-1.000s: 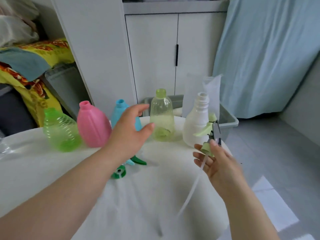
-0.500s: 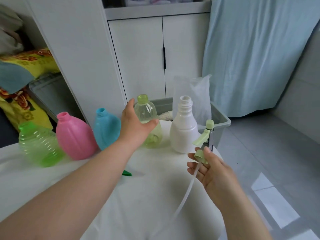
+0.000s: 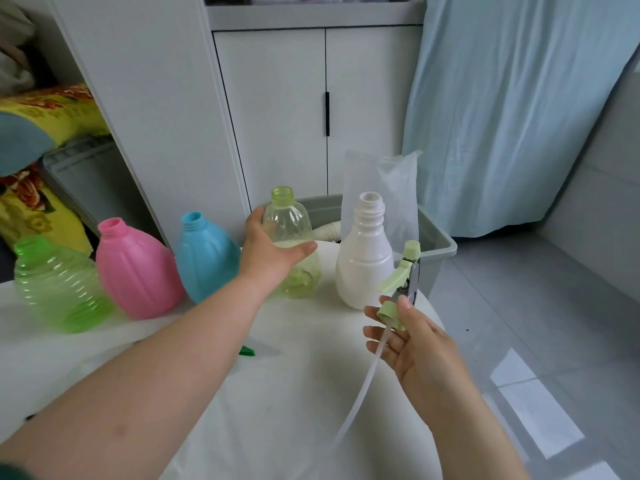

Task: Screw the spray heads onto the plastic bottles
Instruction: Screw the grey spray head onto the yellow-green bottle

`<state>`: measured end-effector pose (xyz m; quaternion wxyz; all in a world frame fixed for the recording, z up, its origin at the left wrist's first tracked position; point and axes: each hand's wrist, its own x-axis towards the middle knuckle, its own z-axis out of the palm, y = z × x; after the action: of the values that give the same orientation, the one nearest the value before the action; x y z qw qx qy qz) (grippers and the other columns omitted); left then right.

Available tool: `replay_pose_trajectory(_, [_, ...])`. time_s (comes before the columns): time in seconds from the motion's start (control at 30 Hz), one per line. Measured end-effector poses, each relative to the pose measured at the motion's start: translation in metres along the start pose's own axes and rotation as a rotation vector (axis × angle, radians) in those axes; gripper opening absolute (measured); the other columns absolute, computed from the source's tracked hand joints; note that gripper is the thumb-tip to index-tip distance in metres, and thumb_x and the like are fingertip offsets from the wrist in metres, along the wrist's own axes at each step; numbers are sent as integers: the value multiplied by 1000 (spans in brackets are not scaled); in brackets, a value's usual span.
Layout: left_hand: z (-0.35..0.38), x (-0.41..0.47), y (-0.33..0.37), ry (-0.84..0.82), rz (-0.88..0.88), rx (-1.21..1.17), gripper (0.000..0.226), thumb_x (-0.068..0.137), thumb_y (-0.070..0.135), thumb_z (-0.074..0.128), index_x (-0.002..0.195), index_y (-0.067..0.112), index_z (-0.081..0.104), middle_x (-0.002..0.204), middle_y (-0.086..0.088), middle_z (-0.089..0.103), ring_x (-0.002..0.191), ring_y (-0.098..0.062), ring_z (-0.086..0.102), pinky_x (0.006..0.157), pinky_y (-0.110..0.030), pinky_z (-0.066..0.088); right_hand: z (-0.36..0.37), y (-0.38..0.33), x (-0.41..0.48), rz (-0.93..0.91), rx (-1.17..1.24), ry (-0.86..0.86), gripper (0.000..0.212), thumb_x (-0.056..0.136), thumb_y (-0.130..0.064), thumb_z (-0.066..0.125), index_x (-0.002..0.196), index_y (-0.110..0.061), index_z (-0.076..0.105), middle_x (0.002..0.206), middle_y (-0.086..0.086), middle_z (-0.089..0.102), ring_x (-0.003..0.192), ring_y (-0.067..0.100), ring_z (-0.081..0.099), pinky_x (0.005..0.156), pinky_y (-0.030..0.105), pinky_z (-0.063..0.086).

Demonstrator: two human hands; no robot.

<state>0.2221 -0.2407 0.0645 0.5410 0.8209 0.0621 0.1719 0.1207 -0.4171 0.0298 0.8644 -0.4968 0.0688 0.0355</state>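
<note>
Spray head (image 3: 398, 280) pinched in right grip (image 3: 415, 348); left grip (image 3: 273, 254), reaching a sec ago, now wraps pale-green bottle (image 3: 294, 233) at counter's (image 3: 294, 393) far edge; threading likely next.

**Left grip on the pale bottle, spray head held at the right**

Five open-necked bottles stand in a row on the white table (image 3: 294, 393): ribbed green bottle (image 3: 55, 289), pink bottle (image 3: 135, 271), blue bottle (image 3: 204, 258), clear yellow-green bottle (image 3: 294, 220) and white bottle (image 3: 363, 265). The left grip (image 3: 270, 251) wraps the yellow-green bottle, thumb across its front. The right grip (image 3: 412, 344) pinches a light green spray head (image 3: 403, 271) by its collar, just in front of the white bottle, and its dip tube (image 3: 360, 393) trails down over the table. A small green piece (image 3: 246, 350) lies beside the left forearm. A grey bin (image 3: 436, 240) sits behind the table.
</note>
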Motion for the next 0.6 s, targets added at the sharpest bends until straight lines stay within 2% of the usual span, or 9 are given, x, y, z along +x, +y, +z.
replay_pose_trajectory(0.1, [-5,-5,1,19,7,-25,80,61,24,78,125,17,30,113,3,46,102,-11,44,83,-20,32,-4,1,1,-14,21,44,20,86,-26,48,85,-11,61,70,-1,75,57,10,65,51,18,53])
replay_pose_trajectory(0.2, [-17,-15,9,39,34,-74,71,62,23,77,118,19,35,108,8,48,98,-9,47,77,-15,33,-5,-2,0,3,61,62,19,82,-27,52,81,-11,60,68,0,74,55,10,64,50,17,52])
replay_pose_trajectory(0.27, [-30,-27,16,10,68,-116,61,62,20,77,108,25,37,103,12,53,99,-9,51,82,-22,36,-4,-5,-2,9,79,58,20,77,-30,54,79,-11,60,67,1,74,54,10,65,49,16,51])
replay_pose_trajectory(0.33, [-46,-42,22,-50,87,-177,55,63,14,76,101,29,40,97,19,53,98,-5,53,87,-27,41,-3,-7,-4,8,111,72,20,81,-29,51,78,-11,58,64,1,73,53,10,65,49,16,52])
replay_pose_trajectory(0.47, [-79,-76,22,-164,101,-256,55,62,10,76,103,34,48,102,18,52,98,1,53,79,-21,45,3,-11,-15,2,205,127,20,88,-27,47,80,-10,54,68,3,71,52,9,65,51,17,53])
replay_pose_trajectory(0.53, [-94,-92,22,-194,93,-269,58,55,14,82,94,42,49,102,17,54,94,4,54,79,-22,46,7,-14,-23,-16,240,155,20,88,-27,48,81,-10,54,75,6,68,52,8,65,53,17,54])
replay_pose_trajectory(0.6, [-106,-105,20,-228,78,-259,59,47,22,78,94,42,49,101,16,55,91,9,56,82,-24,46,12,-21,-30,-49,273,174,21,88,-28,48,82,-9,55,71,5,70,52,7,65,52,17,54])
